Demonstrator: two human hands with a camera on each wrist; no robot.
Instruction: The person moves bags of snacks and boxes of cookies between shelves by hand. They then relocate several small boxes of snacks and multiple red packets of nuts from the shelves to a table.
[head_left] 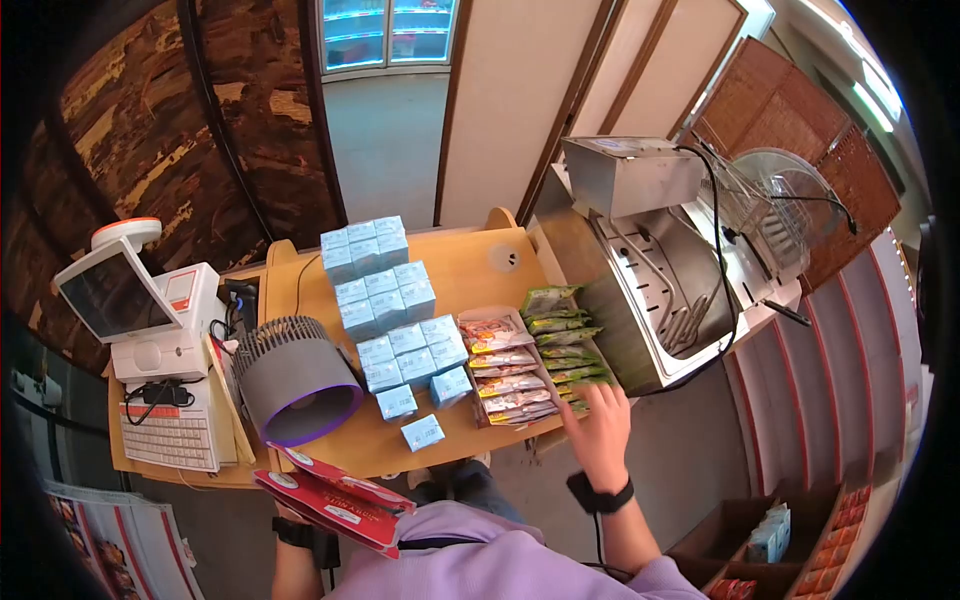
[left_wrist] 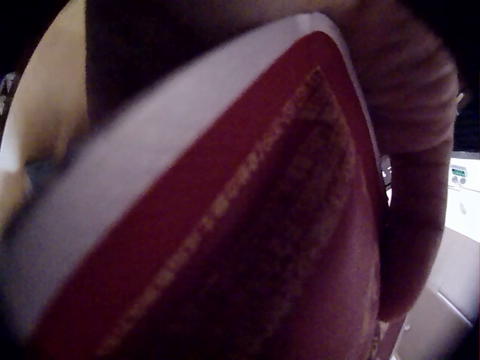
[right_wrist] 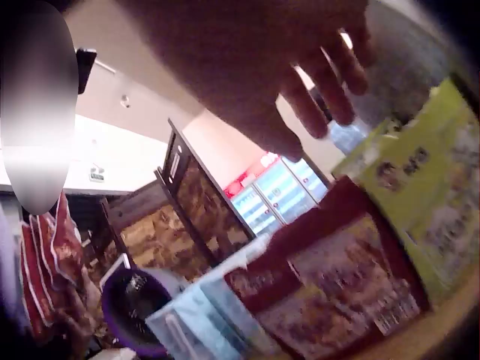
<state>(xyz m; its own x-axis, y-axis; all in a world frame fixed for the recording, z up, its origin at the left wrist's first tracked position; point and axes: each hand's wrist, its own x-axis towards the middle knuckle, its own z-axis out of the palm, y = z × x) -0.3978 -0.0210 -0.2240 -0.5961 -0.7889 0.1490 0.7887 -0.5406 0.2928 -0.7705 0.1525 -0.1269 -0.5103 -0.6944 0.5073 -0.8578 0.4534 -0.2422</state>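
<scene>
Several red packets (head_left: 335,500) are gripped in my left hand, which they hide in the head view. In the left wrist view, that hand (left_wrist: 412,97) curls its fingers around red packaging with a white edge (left_wrist: 247,172). My right hand (head_left: 600,430) has its fingers loosely extended, palm down, at the near end of a display box of green packets (head_left: 568,345). Right beside that box stands a box of red-and-white packets (head_left: 510,370). In the right wrist view, the right hand (right_wrist: 277,75) hovers above both boxes with nothing in its fingers.
Light blue cartons (head_left: 385,300) stand in stacked groups on the wooden counter (head_left: 460,260), a single carton (head_left: 422,432) near its front edge. A grey-purple cylinder (head_left: 300,385) and a cash register (head_left: 150,320) are left. A steel fryer (head_left: 650,290) borders the right side.
</scene>
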